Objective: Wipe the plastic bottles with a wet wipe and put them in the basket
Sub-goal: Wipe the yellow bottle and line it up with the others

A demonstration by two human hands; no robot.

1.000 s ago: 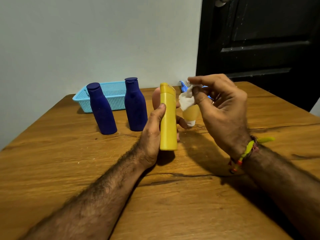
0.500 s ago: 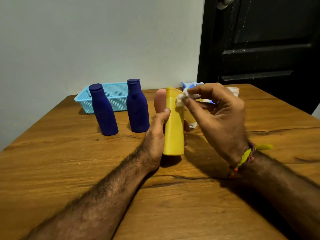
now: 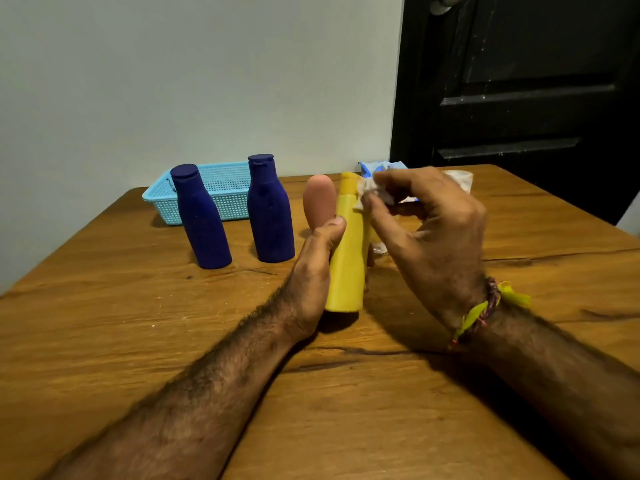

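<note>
Bottles wait on a wide wooden table (image 3: 104, 323) that fills the lower part of the view, set against a pale wall with a dark door (image 3: 519, 98) to the right. At the far left edge of the table sits a light blue mesh basket (image 3: 225, 188), holding nothing that can be seen. Just in front of it stand two dark blue bottles, the left blue bottle (image 3: 202, 220) leaning slightly and the right blue bottle (image 3: 270, 211) upright, near each other but apart. A pink bottle (image 3: 318, 202) stands behind the person's left thumb. The left hand (image 3: 313, 271) grips a yellow bottle (image 3: 346, 265) by its lower body, thumb across the front, holding it upright with its base raised a little off the table. The right hand (image 3: 433, 230), with a yellow thread band at the wrist, has its fingers curled, pinching a crumpled white wet wipe (image 3: 372, 192) pressed against the top of the yellow bottle. Behind that hand lies a blue and white wipe packet (image 3: 377, 167), mostly hidden.
</note>
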